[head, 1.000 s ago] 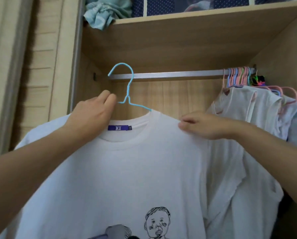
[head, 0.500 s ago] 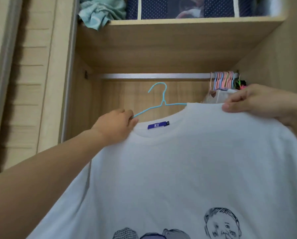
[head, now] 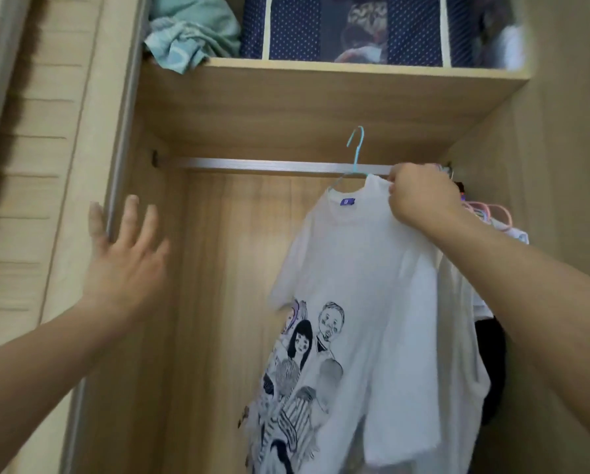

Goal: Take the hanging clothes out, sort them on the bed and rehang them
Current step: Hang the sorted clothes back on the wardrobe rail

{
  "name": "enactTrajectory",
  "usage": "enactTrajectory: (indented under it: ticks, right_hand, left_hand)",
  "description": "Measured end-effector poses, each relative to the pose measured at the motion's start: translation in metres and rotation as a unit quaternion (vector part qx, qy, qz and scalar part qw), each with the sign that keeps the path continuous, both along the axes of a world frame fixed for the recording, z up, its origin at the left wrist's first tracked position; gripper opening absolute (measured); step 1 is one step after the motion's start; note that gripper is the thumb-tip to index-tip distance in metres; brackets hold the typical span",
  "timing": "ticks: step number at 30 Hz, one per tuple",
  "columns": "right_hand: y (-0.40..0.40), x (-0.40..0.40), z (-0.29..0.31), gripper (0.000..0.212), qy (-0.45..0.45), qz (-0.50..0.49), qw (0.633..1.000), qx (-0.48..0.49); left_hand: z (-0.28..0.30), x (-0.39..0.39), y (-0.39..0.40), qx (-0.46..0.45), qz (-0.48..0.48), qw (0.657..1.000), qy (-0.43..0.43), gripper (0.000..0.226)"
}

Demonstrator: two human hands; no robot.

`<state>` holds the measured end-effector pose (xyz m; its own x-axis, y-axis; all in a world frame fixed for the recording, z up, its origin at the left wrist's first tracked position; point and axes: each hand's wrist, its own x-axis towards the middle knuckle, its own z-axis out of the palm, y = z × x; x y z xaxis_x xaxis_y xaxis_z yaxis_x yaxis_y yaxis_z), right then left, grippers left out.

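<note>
Rehanging step: printed shirt raised to the rail.
Left hand spread, holding nothing; right hand grips the white T-shirt at its shoulder. Blue hanger hook sits level with the rail; engagement unclear. Next: seat hook, then let go.

Wooden wardrobe shelf, crumpled teal clothes and dotted navy storage box on it

blue neck label, text unreadable
</note>
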<state>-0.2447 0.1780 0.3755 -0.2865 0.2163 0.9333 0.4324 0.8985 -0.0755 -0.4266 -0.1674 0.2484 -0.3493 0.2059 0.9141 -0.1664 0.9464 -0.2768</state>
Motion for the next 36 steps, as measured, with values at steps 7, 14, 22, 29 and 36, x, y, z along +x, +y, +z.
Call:
enactTrajectory:
  ticks: [7, 14, 22, 29, 36]
  right_hand:
    - [0.015, -0.048, 0.008, 0.031, -0.041, -0.061, 0.997, -0.029]
    - [0.048, -0.033, 0.005, 0.029, -0.026, -0.123, 0.990, -0.059]
    - [0.052, -0.025, -0.016, 0.023, 0.028, -0.075, 0.996, -0.047]
    - [0.037, -0.040, 0.008, 0.024, 0.059, -0.051, 0.997, -0.029]
    - [0.061, -0.056, -0.005, 0.027, -0.031, -0.100, 0.993, -0.061]
  left_hand:
    - [-0.017, -0.024, -0.036, -0.007, -0.079, 0.997, -0.001, 0.039]
    - [-0.029, -0.022, -0.034, -0.007, -0.086, 0.996, -0.009, 0.028]
    - [-0.027, -0.020, -0.030, 0.015, -0.037, 0.999, -0.016, 0.032]
    - [-0.028, -0.022, -0.025, 0.004, -0.001, 1.000, -0.009, 0.032]
    - [-0.028, -0.024, -0.028, 0.008, -0.048, 0.999, -0.015, 0.025]
